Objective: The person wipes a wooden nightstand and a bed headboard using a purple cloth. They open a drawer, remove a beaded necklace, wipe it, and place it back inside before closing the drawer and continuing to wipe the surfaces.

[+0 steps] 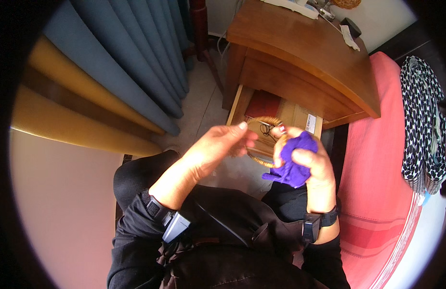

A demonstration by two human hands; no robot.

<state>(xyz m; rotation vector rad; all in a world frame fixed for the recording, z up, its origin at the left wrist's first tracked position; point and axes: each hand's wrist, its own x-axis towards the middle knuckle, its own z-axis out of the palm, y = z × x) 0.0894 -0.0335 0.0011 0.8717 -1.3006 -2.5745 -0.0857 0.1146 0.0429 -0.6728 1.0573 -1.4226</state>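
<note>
My right hand (318,168) grips a crumpled purple cloth (293,173) with the thumb pressed over it. A loop of golden-brown beads (261,161) runs out from that hand, with a small red and white piece (282,128) at its upper right. The left hand (223,142) meets the other side of this loop, the beads passing at its thumb and fingers. Both hands hover above my lap, before a pulled-out wooden drawer (239,104). Inside the drawer lie a dark red flat item (262,103) and a thin black cable (267,130), partly hidden by the beads.
The drawer belongs to a wooden nightstand (291,32) with a white device (299,6) on top. At right is a bed with a red cover (371,173) and black-and-white patterned fabric (421,123). Blue curtains (132,61) and a dark wooden stand (199,29) are at left.
</note>
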